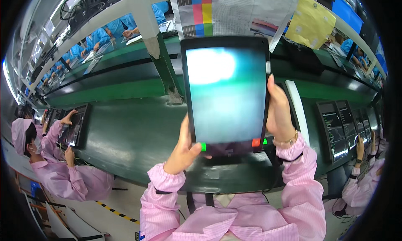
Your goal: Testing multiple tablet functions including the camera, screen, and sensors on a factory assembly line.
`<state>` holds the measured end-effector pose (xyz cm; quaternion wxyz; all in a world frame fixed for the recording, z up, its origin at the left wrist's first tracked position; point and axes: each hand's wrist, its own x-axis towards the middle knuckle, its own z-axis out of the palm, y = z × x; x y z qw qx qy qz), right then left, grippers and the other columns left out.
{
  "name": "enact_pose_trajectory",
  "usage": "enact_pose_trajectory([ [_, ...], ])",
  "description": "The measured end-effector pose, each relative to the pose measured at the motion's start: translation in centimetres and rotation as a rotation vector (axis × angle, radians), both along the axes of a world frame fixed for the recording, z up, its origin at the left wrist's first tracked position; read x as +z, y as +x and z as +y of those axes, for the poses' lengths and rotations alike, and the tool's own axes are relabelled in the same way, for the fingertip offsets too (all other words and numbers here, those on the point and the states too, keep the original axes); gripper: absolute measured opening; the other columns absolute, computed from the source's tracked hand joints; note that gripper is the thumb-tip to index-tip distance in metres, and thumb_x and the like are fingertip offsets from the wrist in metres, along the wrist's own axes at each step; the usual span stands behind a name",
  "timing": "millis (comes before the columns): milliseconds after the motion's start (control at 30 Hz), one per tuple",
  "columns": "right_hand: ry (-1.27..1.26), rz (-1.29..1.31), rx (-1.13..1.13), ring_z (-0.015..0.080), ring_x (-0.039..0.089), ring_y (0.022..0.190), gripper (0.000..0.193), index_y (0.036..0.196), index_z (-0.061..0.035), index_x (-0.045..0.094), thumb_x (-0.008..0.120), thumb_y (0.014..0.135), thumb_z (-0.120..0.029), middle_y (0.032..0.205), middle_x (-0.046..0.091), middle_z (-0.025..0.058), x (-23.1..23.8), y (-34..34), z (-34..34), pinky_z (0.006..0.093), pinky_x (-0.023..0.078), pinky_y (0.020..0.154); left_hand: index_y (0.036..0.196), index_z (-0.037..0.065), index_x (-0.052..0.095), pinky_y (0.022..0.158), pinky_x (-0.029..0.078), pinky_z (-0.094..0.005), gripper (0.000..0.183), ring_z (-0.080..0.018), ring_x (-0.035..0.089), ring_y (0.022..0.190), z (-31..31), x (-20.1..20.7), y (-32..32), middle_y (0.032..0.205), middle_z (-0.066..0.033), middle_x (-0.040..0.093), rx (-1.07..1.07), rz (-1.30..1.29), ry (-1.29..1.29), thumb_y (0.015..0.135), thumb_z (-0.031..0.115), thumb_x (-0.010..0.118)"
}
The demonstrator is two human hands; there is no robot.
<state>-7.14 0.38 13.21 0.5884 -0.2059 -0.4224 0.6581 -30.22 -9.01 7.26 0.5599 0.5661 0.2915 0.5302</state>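
A black-framed tablet is held upright in front of me, above the green bench. Its lit screen shows a blurred teal picture with a bright white patch at the upper left, plus a green square and a red square near the bottom corners. My left hand grips the lower left edge, thumb at the front near the green square. Around the right edge my right hand is closed, thumb pointing up along the frame. The fingers behind the tablet are hidden. Both sleeves are pink, with a bracelet on the right wrist.
Beneath the tablet runs a green bench top. A white strip stands right of my right hand. Several tablets lie at the right. A co-worker in pink handles a device at the left. A post rises behind the bench.
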Motion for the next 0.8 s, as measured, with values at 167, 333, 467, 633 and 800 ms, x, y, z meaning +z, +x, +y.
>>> enact_pose_trajectory([
  [167, 0.181, 0.066, -0.040, 0.0128, 0.060, 0.091, 0.038, 0.107, 0.0002, 0.058, 0.042, 0.098, -0.033, 0.101, 0.063, 0.0059, 2.7, -1.2, 4.0, 0.0268, 0.047, 0.080, 0.145, 0.024, -0.011, 0.072, 0.058, -0.0350, 0.091, -0.0270, 0.040, 0.124, 4.7, 3.0, -0.5, 0.147, -0.0157, 0.016, 0.032, -0.024, 0.071, 0.085, 0.003, 0.054],
  [333, 0.216, 0.025, -0.131, 0.0137, 0.059, 0.094, 0.039, 0.110, 0.0007, 0.056, 0.044, 0.097, -0.034, 0.104, 0.061, 0.0070, 4.0, -2.2, 6.9, 0.0277, 0.047, 0.081, 0.146, 0.027, -0.008, 0.071, 0.059, -0.0376, 0.091, -0.0296, 0.042, 0.124, 7.8, 3.2, -0.1, 0.147, -0.0151, 0.019, 0.130, -0.029, 0.162, 0.083, 0.003, 0.054],
  [467, 0.220, -0.031, -0.162, 0.0135, 0.057, 0.097, 0.041, 0.112, 0.0019, 0.057, 0.046, 0.096, -0.035, 0.107, 0.061, 0.0068, 3.9, -2.2, 8.3, 0.0269, 0.045, 0.084, 0.146, 0.025, -0.007, 0.077, 0.057, -0.0369, 0.090, -0.0266, 0.039, 0.126, 8.8, 2.6, -0.2, 0.149, -0.0134, 0.015, 0.112, -0.088, 0.174, 0.085, 0.001, 0.054],
  [633, 0.222, 0.002, -0.117, 0.0130, 0.057, 0.098, 0.042, 0.113, 0.0025, 0.057, 0.047, 0.096, -0.035, 0.108, 0.062, 0.0069, 3.2, -2.5, 8.9, 0.0265, 0.043, 0.085, 0.146, 0.027, -0.005, 0.076, 0.057, -0.0361, 0.089, -0.0264, 0.039, 0.127, 9.5, 1.8, -0.8, 0.149, -0.0126, 0.017, 0.048, -0.114, 0.130, 0.085, 0.000, 0.053],
  [800, 0.220, 0.025, -0.105, 0.0124, 0.058, 0.095, 0.042, 0.114, 0.0026, 0.057, 0.046, 0.097, -0.034, 0.108, 0.062, 0.0071, 2.9, -3.1, 8.9, 0.0258, 0.045, 0.083, 0.146, 0.028, -0.007, 0.071, 0.059, -0.0379, 0.090, -0.0290, 0.047, 0.120, 9.4, 1.4, -1.1, 0.145, -0.0143, 0.027, 0.129, -0.086, 0.137, 0.084, 0.003, 0.054],
])
